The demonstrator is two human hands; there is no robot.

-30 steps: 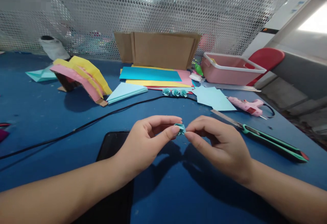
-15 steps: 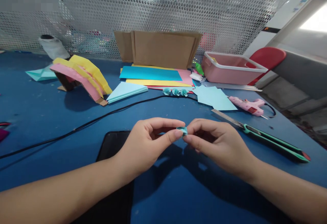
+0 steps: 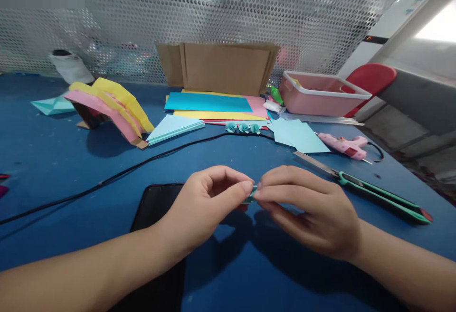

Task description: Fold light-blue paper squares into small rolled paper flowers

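Observation:
A small folded piece of light blue paper (image 3: 251, 195) is pinched between my two hands above the blue table, mostly covered by fingertips. My left hand (image 3: 210, 203) grips it between thumb and forefinger. From the other side my right hand (image 3: 313, 207) presses its fingertips on the paper, with the back of the hand turned up. Beyond the hands, three small light blue paper flowers (image 3: 243, 127) sit in a row. Light blue paper squares (image 3: 299, 136) lie to their right, and a stack of folded light blue paper (image 3: 174, 129) to their left.
A utility knife (image 3: 384, 195) with its blade out lies right of my hands, near a pink glue gun (image 3: 344, 145). A black cable (image 3: 142, 161) crosses the table (image 3: 221, 283). Left stand a pink-and-yellow paper arch (image 3: 110, 108) and, nearer, a black flat device (image 3: 156, 207). Behind is a pink basket (image 3: 313, 100).
My right hand has rolled over so its back faces up, with its fingers extended more over the paper. The folded paper has tipped lower and is more hidden. My left hand stays nearly in place.

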